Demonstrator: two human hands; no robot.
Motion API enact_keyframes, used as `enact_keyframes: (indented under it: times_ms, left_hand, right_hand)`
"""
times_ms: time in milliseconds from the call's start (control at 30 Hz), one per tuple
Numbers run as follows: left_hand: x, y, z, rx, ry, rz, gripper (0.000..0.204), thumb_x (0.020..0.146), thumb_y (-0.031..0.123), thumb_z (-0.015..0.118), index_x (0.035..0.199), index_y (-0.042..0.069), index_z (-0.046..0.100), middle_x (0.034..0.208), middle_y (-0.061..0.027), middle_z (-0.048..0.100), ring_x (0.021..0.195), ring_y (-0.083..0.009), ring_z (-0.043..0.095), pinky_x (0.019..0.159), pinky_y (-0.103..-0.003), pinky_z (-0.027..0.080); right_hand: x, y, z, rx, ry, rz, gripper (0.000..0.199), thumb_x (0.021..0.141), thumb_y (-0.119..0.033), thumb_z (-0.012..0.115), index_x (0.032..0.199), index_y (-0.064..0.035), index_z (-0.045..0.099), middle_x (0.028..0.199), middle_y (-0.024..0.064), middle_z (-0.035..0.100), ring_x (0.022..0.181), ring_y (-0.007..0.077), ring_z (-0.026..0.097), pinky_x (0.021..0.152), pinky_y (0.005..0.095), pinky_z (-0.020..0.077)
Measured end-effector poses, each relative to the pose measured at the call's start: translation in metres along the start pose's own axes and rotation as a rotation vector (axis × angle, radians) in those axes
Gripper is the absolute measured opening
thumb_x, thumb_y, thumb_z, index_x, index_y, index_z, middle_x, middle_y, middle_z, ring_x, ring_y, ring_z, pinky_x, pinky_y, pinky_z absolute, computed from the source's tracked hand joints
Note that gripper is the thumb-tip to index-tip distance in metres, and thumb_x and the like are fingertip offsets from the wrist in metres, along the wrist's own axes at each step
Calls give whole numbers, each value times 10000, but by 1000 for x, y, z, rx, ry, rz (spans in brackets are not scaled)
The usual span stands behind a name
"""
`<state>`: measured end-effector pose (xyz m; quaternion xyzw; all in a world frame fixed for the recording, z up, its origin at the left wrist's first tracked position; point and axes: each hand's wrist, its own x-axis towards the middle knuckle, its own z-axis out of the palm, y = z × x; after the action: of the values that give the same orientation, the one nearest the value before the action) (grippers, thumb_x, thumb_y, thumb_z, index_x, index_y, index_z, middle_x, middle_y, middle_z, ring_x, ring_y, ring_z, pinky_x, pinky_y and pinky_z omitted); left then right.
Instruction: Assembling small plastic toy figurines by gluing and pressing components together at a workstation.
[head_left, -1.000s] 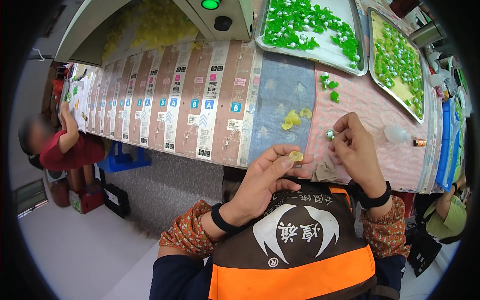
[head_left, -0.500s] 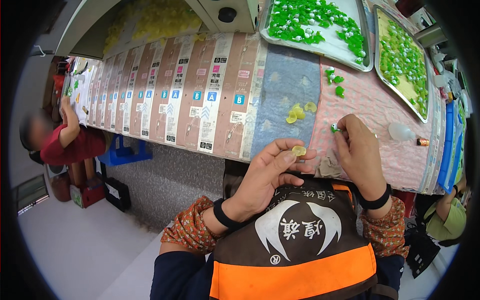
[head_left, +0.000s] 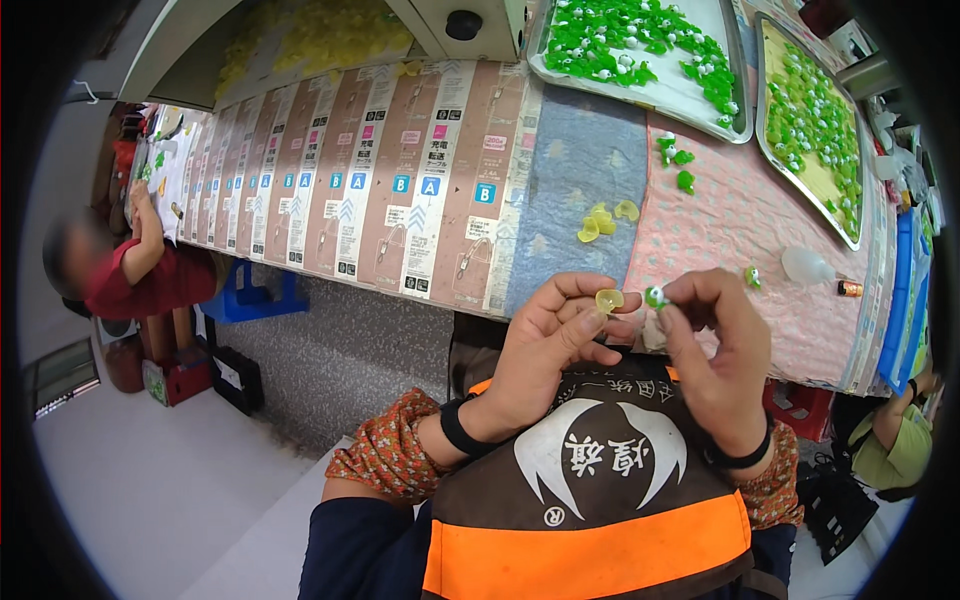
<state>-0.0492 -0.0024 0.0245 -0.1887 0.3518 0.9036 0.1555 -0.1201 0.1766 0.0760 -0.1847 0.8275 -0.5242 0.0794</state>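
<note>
My left hand [head_left: 555,345] pinches a small, translucent yellow cup-shaped piece [head_left: 609,302] between thumb and fingertips, its hollow side showing. Close beside it, my right hand [head_left: 725,355] grips a small green plastic figure [head_left: 655,297] with a white eyeball. The two pieces are apart by a short gap. More yellow cup pieces [head_left: 598,224] lie on the blue cloth [head_left: 560,165] beyond my left hand. Several loose green pieces [head_left: 684,181] rest on the pink cloth [head_left: 715,215], and another green eyeball figure [head_left: 752,277] lies just beyond my right hand.
A metal tray [head_left: 742,125] of green figures stands at the back, with a second tray [head_left: 853,240] to its right. A clear squeeze bottle [head_left: 805,266] lies on the right. A white housing [head_left: 470,45] covers yellow pieces at back left. A person [head_left: 150,275] works far left.
My right hand has lifted the green figure off the cloth and brought it down and left beside the yellow piece. The other eyeball figure beyond that hand is now uncovered.
</note>
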Motion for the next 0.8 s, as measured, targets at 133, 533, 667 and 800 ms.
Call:
enact_keyframes:
  times_ms: [133, 533, 667, 800]
  left_hand:
    - [0, -6, 3, 115, -16, 133, 294, 1013, 122, 564, 1281, 38, 478, 1279, -117, 629, 1062, -127, 648, 831, -255, 551]
    - [-4, -12, 6, 282, -104, 300, 284, 995, 6, 530, 1266, -9, 447, 1322, -203, 581, 1172, -189, 605, 936, -314, 552]
    - [-4, -11, 6, 267, -108, 306, 295, 994, 2, 529, 1275, -6, 440, 1323, -207, 582, 1189, -196, 601, 938, -312, 550]
    - [-4, -10, 7, 214, -98, 264, 291, 997, 4, 524, 1275, -1, 436, 1318, -211, 590, 1182, -201, 611, 928, -305, 550]
  right_hand:
    - [-9, -7, 11, -40, 6, -146, 183, 822, 76, 677, 978, 7, 612, 809, 98, 609, 649, 174, 625, 551, 275, 493]
    - [-12, 1, 17, -118, 61, -319, 259, 737, 118, 711, 942, 2, 604, 792, 124, 604, 679, 287, 614, 570, 360, 470]
    - [-14, 2, 17, -109, 60, -310, 259, 733, 125, 705, 935, 0, 601, 790, 125, 600, 677, 295, 612, 577, 367, 469]
    - [-15, 3, 17, -115, 57, -313, 257, 731, 127, 700, 927, -4, 598, 785, 126, 596, 674, 296, 610, 575, 365, 467]
